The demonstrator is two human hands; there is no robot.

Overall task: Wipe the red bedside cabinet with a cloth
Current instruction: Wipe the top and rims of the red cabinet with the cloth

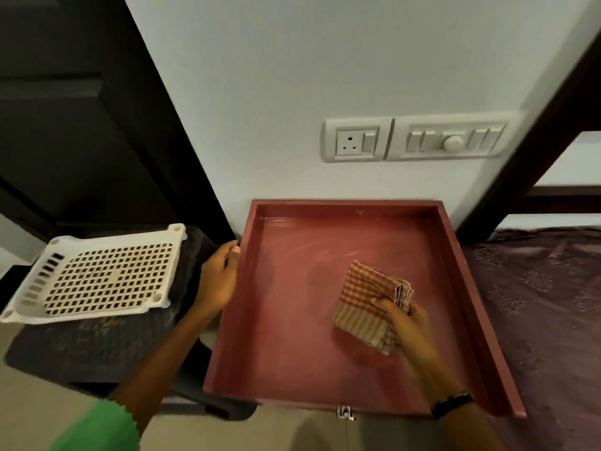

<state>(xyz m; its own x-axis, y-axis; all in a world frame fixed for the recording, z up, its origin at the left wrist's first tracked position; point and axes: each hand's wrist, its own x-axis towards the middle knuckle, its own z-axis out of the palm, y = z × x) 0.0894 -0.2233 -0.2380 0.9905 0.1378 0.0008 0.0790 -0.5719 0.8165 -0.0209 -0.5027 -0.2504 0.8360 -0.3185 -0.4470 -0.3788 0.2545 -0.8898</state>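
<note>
The red bedside cabinet (pixel 292 320) stands against the wall, its glossy pinkish-red top framed by a raised rim on the back and both sides, with a small metal catch at the front edge. A folded cloth (pixel 367 304), checked in orange and cream, lies flat right of the top's centre.

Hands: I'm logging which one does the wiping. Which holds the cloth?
The right hand grips the checked cloth on the red cabinet top; the left hand only rests on its left rim.
</note>
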